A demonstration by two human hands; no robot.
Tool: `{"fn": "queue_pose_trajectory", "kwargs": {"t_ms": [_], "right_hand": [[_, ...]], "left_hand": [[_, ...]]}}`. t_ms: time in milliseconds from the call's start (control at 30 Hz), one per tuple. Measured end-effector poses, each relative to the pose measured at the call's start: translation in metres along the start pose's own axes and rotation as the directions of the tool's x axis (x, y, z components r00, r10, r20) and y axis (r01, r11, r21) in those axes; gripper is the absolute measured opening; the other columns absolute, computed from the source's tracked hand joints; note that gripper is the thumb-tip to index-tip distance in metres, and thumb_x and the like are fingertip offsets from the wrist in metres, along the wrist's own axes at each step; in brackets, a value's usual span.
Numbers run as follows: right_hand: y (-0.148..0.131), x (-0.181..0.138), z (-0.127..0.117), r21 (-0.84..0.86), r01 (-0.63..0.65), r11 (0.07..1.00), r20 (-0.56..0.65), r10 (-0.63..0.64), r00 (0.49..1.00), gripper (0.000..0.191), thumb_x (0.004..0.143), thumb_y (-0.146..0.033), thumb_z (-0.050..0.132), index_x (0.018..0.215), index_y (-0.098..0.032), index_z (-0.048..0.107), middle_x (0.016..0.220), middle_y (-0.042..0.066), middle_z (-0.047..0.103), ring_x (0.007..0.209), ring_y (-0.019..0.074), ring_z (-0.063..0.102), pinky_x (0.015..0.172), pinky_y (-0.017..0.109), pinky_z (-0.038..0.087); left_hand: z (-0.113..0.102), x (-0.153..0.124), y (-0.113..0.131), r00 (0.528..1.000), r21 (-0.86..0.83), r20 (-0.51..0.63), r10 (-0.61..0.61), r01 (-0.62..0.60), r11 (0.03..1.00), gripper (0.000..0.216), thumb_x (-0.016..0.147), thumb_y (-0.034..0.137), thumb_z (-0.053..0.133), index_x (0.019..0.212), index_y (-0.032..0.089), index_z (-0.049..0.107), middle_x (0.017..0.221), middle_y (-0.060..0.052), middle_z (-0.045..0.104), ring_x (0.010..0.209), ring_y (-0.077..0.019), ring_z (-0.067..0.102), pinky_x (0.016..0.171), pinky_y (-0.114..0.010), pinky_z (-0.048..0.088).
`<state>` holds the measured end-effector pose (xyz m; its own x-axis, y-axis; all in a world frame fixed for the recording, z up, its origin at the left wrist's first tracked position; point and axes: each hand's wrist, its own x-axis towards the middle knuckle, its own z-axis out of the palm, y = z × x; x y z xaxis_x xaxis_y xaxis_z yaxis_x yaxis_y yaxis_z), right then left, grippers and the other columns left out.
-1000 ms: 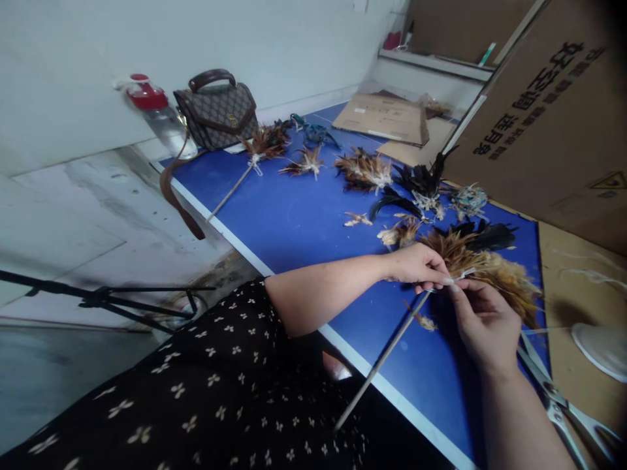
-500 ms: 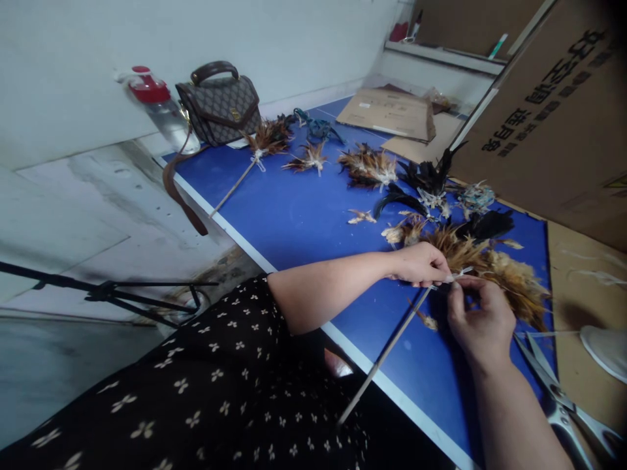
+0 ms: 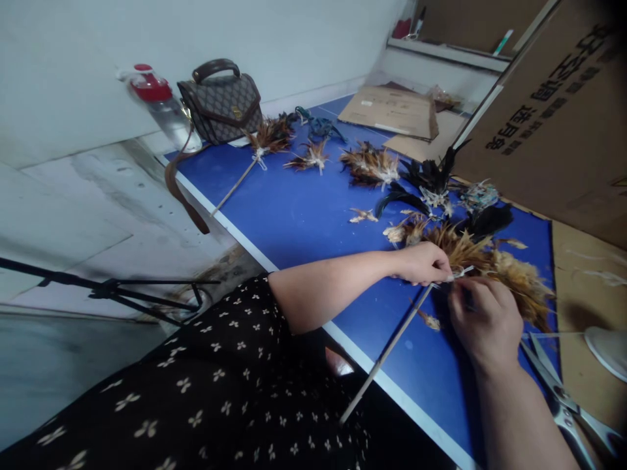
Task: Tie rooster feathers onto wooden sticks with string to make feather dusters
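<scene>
My left hand [image 3: 424, 262] reaches across the blue table, its fingers pinched on white string [image 3: 463, 271] at the point where a thin wooden stick [image 3: 386, 352] meets a bunch of brown feathers [image 3: 455, 243]. Close against it, my right hand [image 3: 490, 320] has thumb and fingers drawn together on the same string; the tips are partly hidden. The stick slants down past the table edge toward my lap. Below my right hand's wrist lies a pair of scissors [image 3: 563, 398], blades apart. Paler tan feathers [image 3: 522, 281] spread behind that hand.
Loose feather bunches [image 3: 369, 164] and black feathers [image 3: 434, 171] lie farther back. A finished-looking feather stick [image 3: 267, 140] rests by a handbag [image 3: 223, 104] and bottle [image 3: 159, 101]. Cardboard [image 3: 553, 117] stands at right, near a white spool [image 3: 607, 351]. A black tripod [image 3: 122, 297] stands left.
My right hand has turned slightly and shifted a little to the right, its fingers curling closer over the string. My left hand stays in place. The view has shifted marginally.
</scene>
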<state>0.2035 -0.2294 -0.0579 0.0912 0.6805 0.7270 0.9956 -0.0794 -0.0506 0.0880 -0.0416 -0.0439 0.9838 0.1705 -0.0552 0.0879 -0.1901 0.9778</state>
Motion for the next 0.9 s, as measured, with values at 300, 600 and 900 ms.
{"fn": "queue_pose_trajectory", "kwargs": {"t_ms": [300,600,900], "right_hand": [[0.008,0.006,-0.009,-0.072,0.301,0.951,0.227,-0.278,0.933,0.021,0.103,-0.017,0.065,0.122,-0.019,0.072,0.14,0.012,0.076,0.096,0.0266,0.07,0.084,0.042,0.053],[0.001,0.002,0.001,0.174,-0.054,0.983,0.071,0.042,0.997,0.008,0.099,-0.03,0.07,0.097,-0.023,0.072,0.109,0.011,0.079,0.097,0.0275,0.075,0.089,0.044,0.061],[-0.005,0.003,-0.001,0.213,-0.333,0.919,0.032,0.334,0.942,0.014,0.098,-0.036,0.064,0.096,-0.023,0.068,0.091,0.009,0.076,0.079,0.0245,0.071,0.077,0.04,0.058]], "left_hand": [[-0.008,0.0,0.011,0.995,0.337,0.0,0.104,-0.098,0.936,0.018,0.091,0.017,0.067,0.073,0.015,0.066,0.064,0.001,0.061,0.06,-0.0107,0.055,0.062,-0.024,0.043],[0.001,0.008,0.004,0.95,0.554,0.026,0.311,-0.272,0.787,0.019,0.1,0.018,0.061,0.101,0.014,0.08,0.109,-0.012,0.077,0.104,-0.0216,0.07,0.099,-0.034,0.053],[0.005,0.012,-0.005,0.867,0.639,0.083,0.492,-0.425,0.641,0.033,0.11,0.027,0.052,0.122,0.013,0.079,0.119,-0.014,0.072,0.112,-0.0213,0.07,0.103,-0.031,0.051]]}}
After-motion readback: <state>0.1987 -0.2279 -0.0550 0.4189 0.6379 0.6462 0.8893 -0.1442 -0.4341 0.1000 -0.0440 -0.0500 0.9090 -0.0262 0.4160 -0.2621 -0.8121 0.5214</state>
